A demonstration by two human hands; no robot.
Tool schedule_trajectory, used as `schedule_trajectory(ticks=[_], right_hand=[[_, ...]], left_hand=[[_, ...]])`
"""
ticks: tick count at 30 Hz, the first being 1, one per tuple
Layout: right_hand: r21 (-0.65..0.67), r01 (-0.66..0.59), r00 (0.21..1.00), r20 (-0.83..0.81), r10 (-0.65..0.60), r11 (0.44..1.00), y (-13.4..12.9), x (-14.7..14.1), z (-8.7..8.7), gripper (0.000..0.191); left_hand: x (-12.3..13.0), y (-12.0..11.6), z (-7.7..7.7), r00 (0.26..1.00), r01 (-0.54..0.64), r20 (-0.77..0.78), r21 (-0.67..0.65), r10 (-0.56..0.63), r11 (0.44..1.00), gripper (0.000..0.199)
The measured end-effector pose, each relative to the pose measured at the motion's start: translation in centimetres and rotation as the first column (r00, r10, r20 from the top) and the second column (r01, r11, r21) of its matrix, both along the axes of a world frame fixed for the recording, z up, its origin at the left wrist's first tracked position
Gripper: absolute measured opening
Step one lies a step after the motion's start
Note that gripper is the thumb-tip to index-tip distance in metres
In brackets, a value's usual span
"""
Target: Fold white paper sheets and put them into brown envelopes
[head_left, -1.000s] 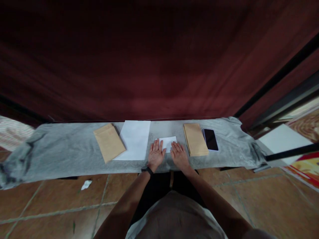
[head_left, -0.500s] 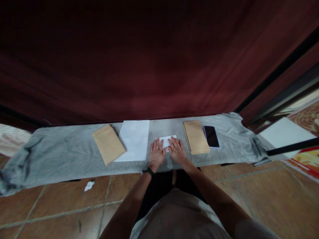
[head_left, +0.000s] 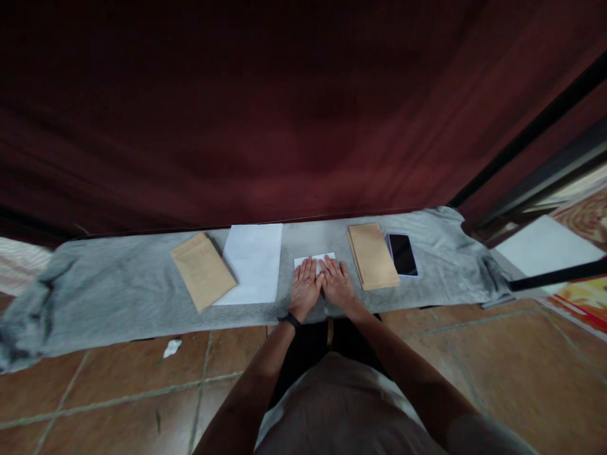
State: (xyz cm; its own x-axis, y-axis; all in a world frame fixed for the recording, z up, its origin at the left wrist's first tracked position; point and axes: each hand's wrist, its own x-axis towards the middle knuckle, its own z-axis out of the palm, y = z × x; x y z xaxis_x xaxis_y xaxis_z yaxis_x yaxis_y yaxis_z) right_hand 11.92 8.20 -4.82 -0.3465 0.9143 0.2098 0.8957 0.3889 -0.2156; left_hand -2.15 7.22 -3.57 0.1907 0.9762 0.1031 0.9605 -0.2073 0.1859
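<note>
Both hands lie flat on a small folded sheet of white paper [head_left: 315, 258], which shows mostly along its far edge. My left hand [head_left: 305, 289], with a dark band on the wrist, presses on its left part with the fingers stretched out. Over the right part rests my right hand [head_left: 336, 284], also flat, its thumb touching or nearly touching the left one. To the left is a stack of white paper [head_left: 256, 262], partly covered by tilted brown envelopes [head_left: 203, 272]. Right of my hands sits a pile of brown envelopes [head_left: 374, 256].
A phone [head_left: 403, 254] lies beside the right pile. Grey cloth [head_left: 128, 284] covers the narrow bench, with a dark red curtain [head_left: 294, 126] behind it. On the tiled floor [head_left: 133, 366] is a scrap of white paper [head_left: 172, 347]. A black bar [head_left: 559, 276] stands at the right.
My left hand has shifted right and forward over the small paper, closer to my right hand, covering more of it. My right hand stays nearly in place. The view has shifted slightly.
</note>
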Motion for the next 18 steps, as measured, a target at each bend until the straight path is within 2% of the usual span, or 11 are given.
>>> schedule_trajectory(ticks=[8, 18], right_hand=[[0.044, -0.014, 1.0, -0.005, 0.014, 0.999, 0.0, 1.1, -0.2, 0.052], [0.054, 0.124, 0.992, -0.016, -0.124, 0.991, -0.7, 1.9, -0.1, 0.057]], left_hand=[[-1.2, -0.4, -0.3, 0.999, 0.004, -0.035, 0.014, -0.004, 1.0, 0.059], [-1.0, -0.4, -0.1, 1.0, 0.001, -0.012, 0.008, -0.001, 1.0, 0.064]])
